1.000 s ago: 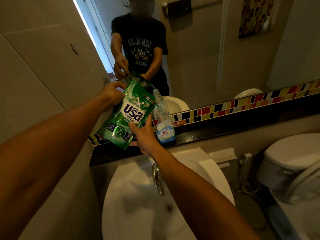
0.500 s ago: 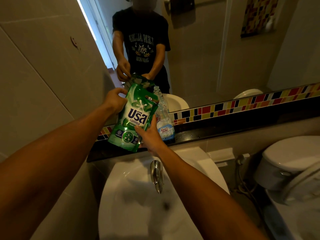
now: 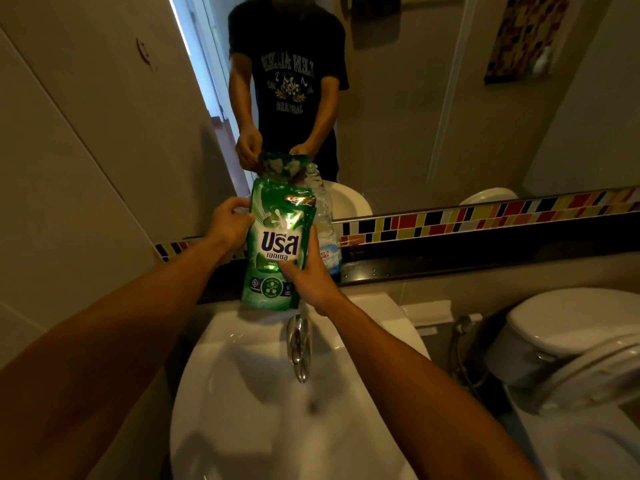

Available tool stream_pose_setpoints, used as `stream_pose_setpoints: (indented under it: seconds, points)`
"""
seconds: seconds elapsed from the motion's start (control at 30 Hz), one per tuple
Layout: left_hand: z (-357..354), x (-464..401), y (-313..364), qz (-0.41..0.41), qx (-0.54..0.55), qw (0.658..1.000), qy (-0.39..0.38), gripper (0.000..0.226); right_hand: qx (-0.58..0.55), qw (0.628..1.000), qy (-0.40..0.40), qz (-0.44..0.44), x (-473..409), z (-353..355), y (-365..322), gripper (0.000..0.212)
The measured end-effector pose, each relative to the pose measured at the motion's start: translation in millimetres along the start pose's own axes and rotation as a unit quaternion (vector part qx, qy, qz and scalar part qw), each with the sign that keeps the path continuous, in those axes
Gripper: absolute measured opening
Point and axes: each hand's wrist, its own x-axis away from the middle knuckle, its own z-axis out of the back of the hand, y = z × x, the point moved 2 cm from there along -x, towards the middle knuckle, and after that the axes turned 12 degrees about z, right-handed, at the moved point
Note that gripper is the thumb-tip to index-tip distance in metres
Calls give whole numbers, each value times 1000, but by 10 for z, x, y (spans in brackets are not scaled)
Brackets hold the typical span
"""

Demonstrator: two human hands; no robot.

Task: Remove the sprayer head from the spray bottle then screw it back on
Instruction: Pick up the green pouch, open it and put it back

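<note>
The spray bottle (image 3: pixel 328 233), clear and with no sprayer head on its neck, stands on the dark ledge (image 3: pixel 450 259) under the mirror, near its left end, just behind a green refill pouch (image 3: pixel 277 247). The left hand (image 3: pixel 230 225) grips the pouch's upper left edge; the right hand (image 3: pixel 308 275) clasps its lower right side, above the white sink (image 3: pixel 381 313).

Pouch (image 3: pixel 277 244) before bottle (image 3: pixel 327 233) on ledge (image 3: pixel 450 261) behind sink (image 3: pixel 263 410).
</note>
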Motion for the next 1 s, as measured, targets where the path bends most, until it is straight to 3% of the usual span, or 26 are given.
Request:
stream_pose_setpoints:
  seconds: [0.3, 0.6, 0.77, 1.0]
  points:
    - [-295, -36, -499, 95, 221, 969, -57, 17, 120, 992, -23, 18, 83, 163, -16, 93]
    - [-41, 12, -527, 56, 338, 937, -70, 17, 126, 989, 70, 9, -145, 102, -126, 21]
    - [379, 12, -556, 29, 350, 936, -35, 16, 117, 991, 65, 12, -402, -286, -119, 15]
    - [1026, -51, -823, 23, 338, 938, 70, 15, 80, 996, 36, -6, -713, -936, 69, 15]
